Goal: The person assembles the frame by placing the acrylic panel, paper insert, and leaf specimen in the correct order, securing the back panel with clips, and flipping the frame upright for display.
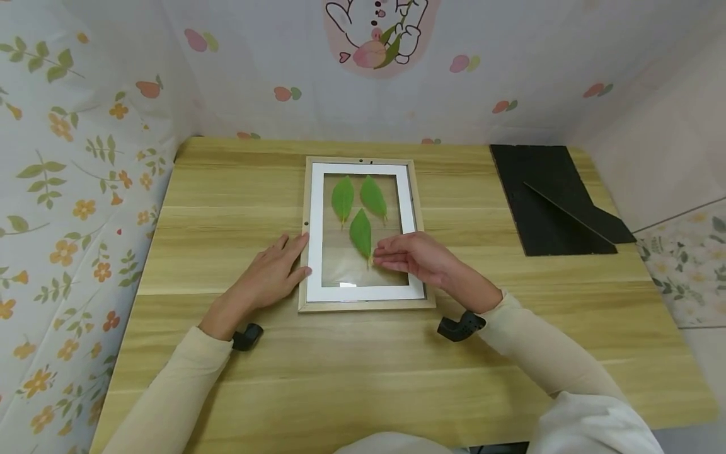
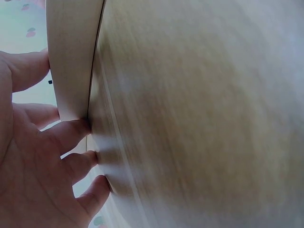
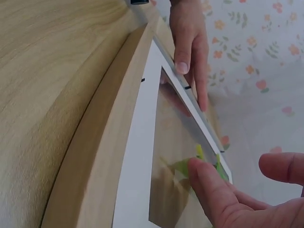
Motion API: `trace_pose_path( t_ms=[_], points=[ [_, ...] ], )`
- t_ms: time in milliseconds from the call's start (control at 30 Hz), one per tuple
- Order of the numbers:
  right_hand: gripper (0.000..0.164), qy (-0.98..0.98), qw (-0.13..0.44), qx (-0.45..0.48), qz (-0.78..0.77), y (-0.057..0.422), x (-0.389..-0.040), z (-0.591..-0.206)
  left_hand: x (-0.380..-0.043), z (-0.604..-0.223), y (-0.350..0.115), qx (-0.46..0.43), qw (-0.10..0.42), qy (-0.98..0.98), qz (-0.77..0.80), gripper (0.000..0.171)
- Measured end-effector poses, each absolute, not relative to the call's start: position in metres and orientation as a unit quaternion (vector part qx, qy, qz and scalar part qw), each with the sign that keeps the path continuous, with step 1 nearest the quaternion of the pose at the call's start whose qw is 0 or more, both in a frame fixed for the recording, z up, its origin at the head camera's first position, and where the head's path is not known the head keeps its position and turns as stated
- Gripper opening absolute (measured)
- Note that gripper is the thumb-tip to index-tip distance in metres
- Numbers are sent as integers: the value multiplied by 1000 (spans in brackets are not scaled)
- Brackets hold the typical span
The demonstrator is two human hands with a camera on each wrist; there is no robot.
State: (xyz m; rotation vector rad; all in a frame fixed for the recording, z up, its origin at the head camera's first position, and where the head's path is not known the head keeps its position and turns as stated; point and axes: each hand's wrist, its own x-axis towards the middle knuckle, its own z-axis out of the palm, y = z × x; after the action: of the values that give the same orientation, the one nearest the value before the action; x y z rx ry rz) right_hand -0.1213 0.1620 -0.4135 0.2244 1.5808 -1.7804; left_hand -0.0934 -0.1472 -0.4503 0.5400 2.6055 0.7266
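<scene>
A light wooden picture frame [image 1: 363, 307] lies flat on the table, with a white mat [image 1: 360, 293] around a clear pane. Two green leaves show side by side in the upper part of the pane, a left one [image 1: 343, 199] and a right one [image 1: 374, 197]. Below them is a lower leaf [image 1: 360, 233], its stem pointing down. My right hand [image 1: 422, 258] reaches over the pane, fingertips right at that stem, thumb held apart in the right wrist view. With fingers spread, my left hand [image 1: 272, 271] rests against the frame's left edge.
A black backing board [image 1: 522, 208] with a stand leg [image 1: 573, 214] lies at the table's back right. The wooden table [image 1: 351, 372] meets a patterned cloth [image 1: 244, 75] at the back and left. Dark wrist cameras sit under both wrists.
</scene>
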Motion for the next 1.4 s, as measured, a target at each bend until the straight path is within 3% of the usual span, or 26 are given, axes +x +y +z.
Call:
trace_pose_path(
  t_ms=[267, 733, 1133, 1400],
  points=[
    [43, 633, 355, 72, -684, 174, -126, -403, -91, -450, -147, 189, 194, 930, 250, 71],
    [53, 648, 265, 76, -710, 218, -150, -361, -93, -452, -144, 195, 193, 928, 253, 70],
    [61, 647, 201, 108, -728, 276, -150, -361, -92, -452, -144, 197, 193, 926, 256, 70],
    [40, 605, 173, 144, -763, 312, -140, -368, -91, -453, -145, 195, 194, 927, 257, 70]
  ],
)
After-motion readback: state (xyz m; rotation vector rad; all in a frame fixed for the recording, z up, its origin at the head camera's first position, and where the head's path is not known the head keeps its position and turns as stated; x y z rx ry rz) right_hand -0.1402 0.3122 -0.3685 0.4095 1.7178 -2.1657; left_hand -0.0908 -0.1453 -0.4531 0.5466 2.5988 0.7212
